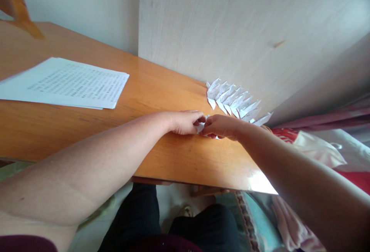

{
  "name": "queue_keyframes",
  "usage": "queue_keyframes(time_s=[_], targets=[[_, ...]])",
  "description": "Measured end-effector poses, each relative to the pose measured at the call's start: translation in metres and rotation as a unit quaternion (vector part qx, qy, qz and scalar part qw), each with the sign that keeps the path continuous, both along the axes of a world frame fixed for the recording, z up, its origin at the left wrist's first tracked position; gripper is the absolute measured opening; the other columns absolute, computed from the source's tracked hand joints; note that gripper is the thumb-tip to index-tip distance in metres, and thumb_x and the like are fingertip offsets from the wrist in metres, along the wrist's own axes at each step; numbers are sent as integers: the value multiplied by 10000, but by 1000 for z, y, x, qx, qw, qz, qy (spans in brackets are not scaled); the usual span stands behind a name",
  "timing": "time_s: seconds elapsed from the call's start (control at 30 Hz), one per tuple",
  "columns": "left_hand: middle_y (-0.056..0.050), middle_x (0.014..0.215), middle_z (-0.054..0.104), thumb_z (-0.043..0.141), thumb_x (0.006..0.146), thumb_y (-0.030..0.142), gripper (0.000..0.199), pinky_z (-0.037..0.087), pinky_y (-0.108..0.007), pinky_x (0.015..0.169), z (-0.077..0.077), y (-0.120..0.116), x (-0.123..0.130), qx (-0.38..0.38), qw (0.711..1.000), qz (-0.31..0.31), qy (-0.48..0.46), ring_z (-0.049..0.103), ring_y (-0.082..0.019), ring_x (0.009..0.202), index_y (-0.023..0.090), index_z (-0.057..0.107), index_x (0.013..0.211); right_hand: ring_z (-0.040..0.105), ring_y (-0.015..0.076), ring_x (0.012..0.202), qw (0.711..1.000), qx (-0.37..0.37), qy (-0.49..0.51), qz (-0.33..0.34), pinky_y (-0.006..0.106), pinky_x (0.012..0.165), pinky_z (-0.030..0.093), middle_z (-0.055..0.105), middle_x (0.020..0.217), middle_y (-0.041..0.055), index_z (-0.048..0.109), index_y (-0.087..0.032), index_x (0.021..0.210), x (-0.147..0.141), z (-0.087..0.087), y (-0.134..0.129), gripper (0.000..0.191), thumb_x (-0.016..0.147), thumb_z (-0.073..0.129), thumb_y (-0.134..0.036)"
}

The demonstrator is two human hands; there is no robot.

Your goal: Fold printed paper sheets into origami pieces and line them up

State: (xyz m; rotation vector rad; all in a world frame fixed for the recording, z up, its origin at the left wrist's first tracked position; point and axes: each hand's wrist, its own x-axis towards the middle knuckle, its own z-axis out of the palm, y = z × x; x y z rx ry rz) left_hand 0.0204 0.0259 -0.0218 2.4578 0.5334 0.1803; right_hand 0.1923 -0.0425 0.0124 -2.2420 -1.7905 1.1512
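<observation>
My left hand (189,122) and my right hand (219,126) meet over the wooden table, both closed on one small piece of white paper (200,128). Most of that paper is hidden by my fingers, so its folded shape cannot be made out. Just beyond my right hand, a row of several folded paper pieces (234,97) with pointed ends stands along the table's back edge. Faint print shows on them.
A stack of printed sheets (78,84) lies on the left of the table (162,90). An orange-brown object (21,12) is at the far left. A pale panel (231,24) rises behind the table. Cloth and bags (320,149) crowd the right side.
</observation>
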Motion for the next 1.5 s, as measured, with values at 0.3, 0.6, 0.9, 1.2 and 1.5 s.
queue_keyframes(time_s=[0.3, 0.6, 0.9, 1.2, 1.5], targets=[[-85, 1305, 622, 582, 724, 142, 593, 470, -260, 934, -2, -1, 1, -36, 999, 5, -5, 599, -208, 1142, 176, 500, 1311, 406, 91, 486, 999, -8, -20, -30, 244, 454, 246, 520, 571, -29, 549, -201, 666, 26, -2, -9, 183, 712, 719, -251], [-57, 1263, 638, 552, 719, 135, 538, 478, -253, 886, 0, -2, -2, -38, 999, 6, -2, 607, -201, 1112, 204, 532, 1252, 419, 101, 503, 999, 0, -21, -50, 236, 463, 274, 505, 557, -39, 576, -202, 739, 46, -2, -20, 162, 724, 730, -252], [-62, 1245, 631, 550, 756, 180, 490, 463, -267, 894, 2, -3, -4, 1, 1000, 7, 13, 593, -201, 1094, 203, 543, 1245, 444, 101, 506, 997, 16, -3, -71, 232, 463, 279, 524, 573, -42, 561, -204, 769, 55, -8, -27, 182, 721, 727, -264], [-79, 1302, 608, 556, 799, 202, 478, 446, -264, 960, 0, -3, -5, -13, 1000, 10, 14, 575, -193, 1165, 188, 522, 1275, 426, 90, 501, 997, 18, 23, -73, 224, 462, 266, 523, 572, -46, 560, -203, 762, 63, -10, -34, 127, 708, 675, -202], [-77, 1302, 607, 530, 760, 106, 500, 449, -270, 991, -1, 1, -6, -43, 999, -3, 4, 573, -182, 1180, 177, 540, 1254, 448, 100, 501, 997, 36, 25, -59, 227, 456, 269, 530, 572, -38, 566, -203, 769, 66, -14, -35, 104, 704, 645, -183]])
